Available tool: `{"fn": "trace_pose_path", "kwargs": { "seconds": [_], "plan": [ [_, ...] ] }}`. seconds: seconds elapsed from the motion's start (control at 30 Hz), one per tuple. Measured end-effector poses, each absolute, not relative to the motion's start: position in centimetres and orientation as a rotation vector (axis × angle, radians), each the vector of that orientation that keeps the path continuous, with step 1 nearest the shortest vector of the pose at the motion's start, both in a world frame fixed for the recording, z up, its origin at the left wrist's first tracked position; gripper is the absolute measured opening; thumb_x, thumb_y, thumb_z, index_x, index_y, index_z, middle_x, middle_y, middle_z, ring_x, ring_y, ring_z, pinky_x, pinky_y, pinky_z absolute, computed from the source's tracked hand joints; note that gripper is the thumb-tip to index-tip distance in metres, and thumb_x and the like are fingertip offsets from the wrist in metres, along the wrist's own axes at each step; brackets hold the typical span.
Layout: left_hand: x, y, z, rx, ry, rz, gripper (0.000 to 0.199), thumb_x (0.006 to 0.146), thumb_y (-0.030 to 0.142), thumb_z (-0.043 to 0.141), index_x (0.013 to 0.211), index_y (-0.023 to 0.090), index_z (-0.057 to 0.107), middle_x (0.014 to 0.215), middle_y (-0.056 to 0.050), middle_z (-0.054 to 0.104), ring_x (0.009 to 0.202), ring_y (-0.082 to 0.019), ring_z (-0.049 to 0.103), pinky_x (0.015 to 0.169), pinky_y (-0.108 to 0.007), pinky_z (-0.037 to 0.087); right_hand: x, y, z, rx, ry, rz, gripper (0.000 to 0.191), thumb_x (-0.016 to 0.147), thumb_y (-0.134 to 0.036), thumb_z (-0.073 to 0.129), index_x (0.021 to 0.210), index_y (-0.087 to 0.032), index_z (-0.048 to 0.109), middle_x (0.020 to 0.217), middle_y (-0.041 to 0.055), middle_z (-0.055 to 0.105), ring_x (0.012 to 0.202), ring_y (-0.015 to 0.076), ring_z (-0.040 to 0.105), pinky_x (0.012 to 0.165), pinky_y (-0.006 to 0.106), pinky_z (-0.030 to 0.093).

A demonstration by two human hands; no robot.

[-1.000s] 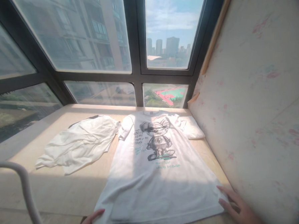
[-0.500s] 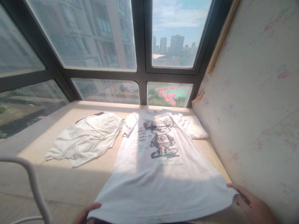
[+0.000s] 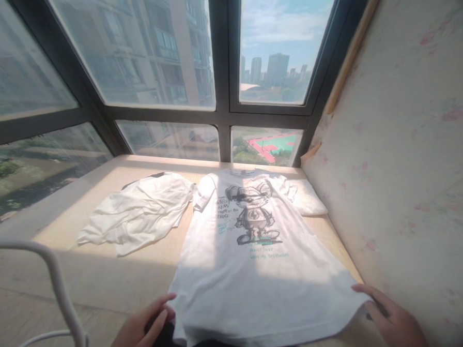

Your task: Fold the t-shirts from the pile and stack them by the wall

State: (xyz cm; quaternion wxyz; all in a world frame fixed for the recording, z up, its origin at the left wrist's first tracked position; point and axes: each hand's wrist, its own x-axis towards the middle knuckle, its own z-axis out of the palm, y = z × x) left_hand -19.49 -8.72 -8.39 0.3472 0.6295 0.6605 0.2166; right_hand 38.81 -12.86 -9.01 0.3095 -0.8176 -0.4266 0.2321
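A white T-shirt [image 3: 256, 294] with a cartoon mouse print and lettering lies spread on the wooden surface [image 3: 132, 282], its neck toward the window and its hem nearest me. At the lower left, my left hand [image 3: 146, 324] pinches the left corner of the hem. My right hand [image 3: 395, 316] holds the hem's right corner between thumb and fingers. Left of the shirt rests a crumpled white garment [image 3: 140, 210] with a dark edge at its top.
A folded white cloth [image 3: 310, 198] lies beside the shirt's right sleeve, near the papered wall [image 3: 405, 177]. A curved white tube [image 3: 51, 267] rises at the lower left. Dark window frames [image 3: 164, 114] stand behind the surface.
My left hand has moved right and upward with the hem's left corner, and that corner now bunches. My right hand has stayed nearly in place. The view has shifted slightly.
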Motion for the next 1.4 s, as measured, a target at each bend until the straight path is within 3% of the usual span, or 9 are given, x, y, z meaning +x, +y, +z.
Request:
{"fn": "trace_pose_path", "kwargs": {
  "seconds": [0.17,0.3,0.47,0.73,1.0,1.07,1.13,1.23,1.4],
  "plan": [
    [-18.1,4.4,-5.6,2.329,2.068,0.671,0.045,0.091,0.030,0.041,0.123,0.017,0.069,0.137,-0.013,0.063,0.134,-0.031,0.050,0.117,-0.051,0.033,35.7,-11.2,-10.2,-2.033,-1.252,0.675,0.041,0.068,-0.053,0.060,0.091,-0.026,0.080,0.091,0.0027,0.079,0.069,0.0238,0.071,0.067,0.031,0.057],
    [-19.3,14.2,-6.5,2.426,2.357,0.424,0.048,0.096,0.032,0.043,0.140,0.018,0.057,0.160,-0.016,0.037,0.149,-0.042,0.021,0.116,-0.070,0.010,34.1,-10.4,-11.6,-1.986,-1.239,0.799,0.040,0.069,-0.056,0.063,0.088,-0.025,0.079,0.091,0.0041,0.079,0.071,0.0256,0.073,0.066,0.030,0.059],
    [-22.2,19.3,-8.5,2.317,2.415,0.367,0.052,0.099,0.037,0.041,0.147,0.016,0.048,0.162,-0.020,0.030,0.149,-0.043,0.019,0.112,-0.073,0.013,33.8,-10.6,-13.8,-1.934,-1.229,0.852,0.039,0.073,-0.057,0.064,0.089,-0.025,0.079,0.097,0.0051,0.079,0.086,0.0276,0.075,0.074,0.030,0.061],
    [-21.4,18.7,-11.0,2.149,2.637,0.689,0.054,0.102,0.037,0.034,0.149,0.013,0.045,0.161,-0.023,0.029,0.149,-0.045,0.013,0.111,-0.075,0.015,34.0,-10.6,-15.3,-2.033,-1.268,0.712,0.037,0.076,-0.058,0.063,0.087,-0.026,0.078,0.097,0.0040,0.079,0.092,0.0277,0.074,0.076,0.028,0.059],
    [-20.1,18.9,-7.3,2.067,2.576,0.650,0.054,0.093,0.027,0.045,0.141,0.003,0.050,0.156,-0.033,0.029,0.144,-0.055,0.016,0.103,-0.081,0.018,33.7,-10.5,-14.4,-1.992,-1.335,0.718,0.041,0.080,-0.058,0.057,0.092,-0.024,0.077,0.102,0.0067,0.078,0.096,0.0284,0.072,0.083,0.033,0.057],
    [-18.8,16.5,-6.5,2.219,2.494,0.639,0.053,0.091,0.025,0.044,0.139,0.004,0.051,0.155,-0.031,0.032,0.145,-0.051,0.021,0.108,-0.076,0.019,33.6,-10.5,-14.1,-1.996,-1.337,0.711,0.043,0.081,-0.059,0.055,0.092,-0.023,0.077,0.101,0.0074,0.078,0.096,0.0288,0.072,0.083,0.034,0.057],
    [-17.4,12.4,-6.4,2.345,2.357,0.578,0.049,0.092,0.029,0.045,0.135,0.008,0.055,0.147,-0.025,0.047,0.139,-0.041,0.039,0.113,-0.061,0.031,33.6,-10.6,-13.8,-1.997,-1.336,0.720,0.044,0.081,-0.059,0.054,0.093,-0.024,0.077,0.101,0.0074,0.078,0.095,0.0288,0.072,0.083,0.034,0.057],
    [-15.7,3.7,-7.5,2.357,2.088,0.359,0.044,0.093,0.042,0.045,0.124,0.015,0.062,0.122,-0.015,0.065,0.115,-0.028,0.062,0.100,-0.038,0.048,33.8,-10.5,-13.4,-2.008,-1.333,0.730,0.043,0.080,-0.059,0.055,0.092,-0.024,0.077,0.101,0.0068,0.078,0.097,0.0294,0.072,0.086,0.034,0.056],
    [-14.6,-9.6,-10.3,2.042,2.127,0.121,0.048,0.087,0.056,0.053,0.117,0.021,0.066,0.113,-0.011,0.068,0.100,-0.028,0.069,0.081,-0.035,0.055,34.3,-10.4,-13.5,-2.011,-1.316,0.802,0.041,0.080,-0.058,0.058,0.092,-0.024,0.078,0.100,0.0047,0.079,0.091,0.0277,0.073,0.084,0.032,0.057]
  ]
}}
